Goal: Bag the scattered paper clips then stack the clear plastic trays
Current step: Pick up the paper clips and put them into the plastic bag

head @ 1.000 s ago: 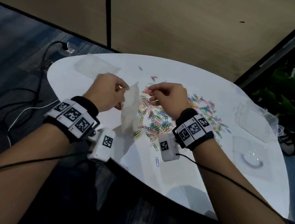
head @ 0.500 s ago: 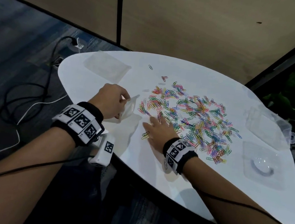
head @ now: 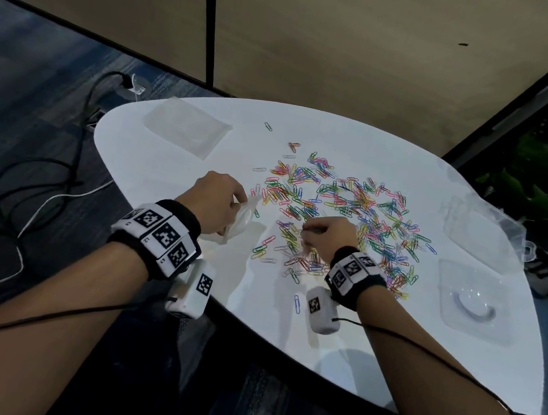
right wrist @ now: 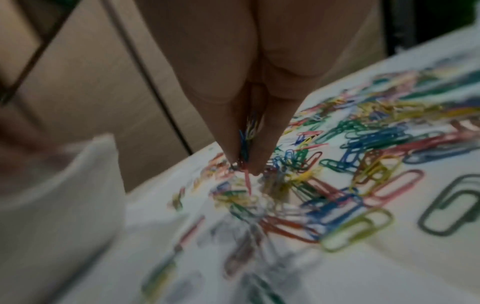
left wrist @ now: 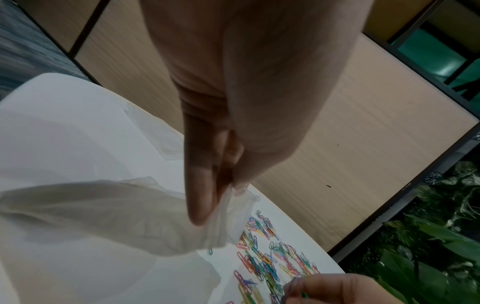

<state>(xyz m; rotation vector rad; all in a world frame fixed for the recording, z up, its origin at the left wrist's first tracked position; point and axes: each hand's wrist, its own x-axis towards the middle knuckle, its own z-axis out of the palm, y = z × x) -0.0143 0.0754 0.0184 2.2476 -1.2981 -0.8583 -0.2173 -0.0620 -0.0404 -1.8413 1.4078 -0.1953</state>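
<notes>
Early going: the left hand (head: pixel 219 200) pinches the bag (head: pixel 241 221) while the right hand (head: pixel 329 236), beside it, grips a few paper clips (head: pixel 345 205); most remain scattered, trays (head: pixel 469 302) unstacked.

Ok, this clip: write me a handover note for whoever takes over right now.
Left hand pinches the bag by its mouth, held just left of the clips.
Right hand pinches a small bunch of clips over the near edge of the pile.
No clips can be seen in the bag; nearly all lie scattered on the table.
Two trays lie apart at the right, unstacked. A flat clear piece lies far left; bag or tray, I cannot tell.
Left to do: bag the clips, then stack the trays.
</notes>
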